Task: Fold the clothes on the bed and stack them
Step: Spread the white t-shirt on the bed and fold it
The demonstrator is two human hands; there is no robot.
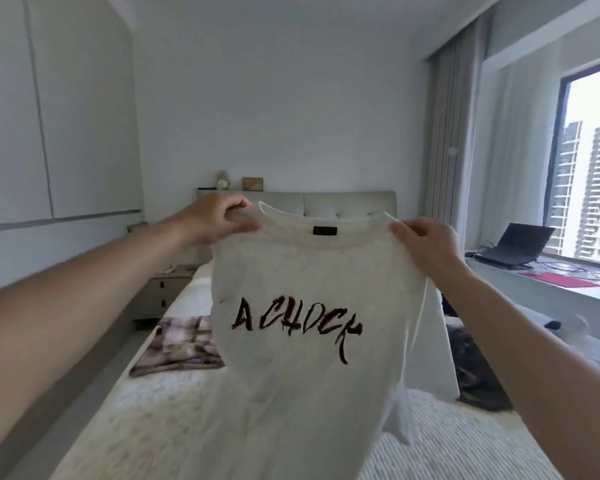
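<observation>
Hanging between left hand (219, 220) and right hand (426, 242), both pinching its shoulders: white T-shirt (302, 327).

A padded headboard (347, 202) stands beyond the hands, between them. On the ledge above it, just past the left hand, sit a small pale figure (223, 180) and a wooden box (253, 183). Below and beyond the left hand is a nightstand (160, 292) with two drawers. Right of the right hand, an open laptop (515, 245) rests on the sill (548, 289) beside a red mat (561, 280). Grey curtains (454, 133) hang above that hand, next to the window (589, 168) showing tower blocks.
</observation>
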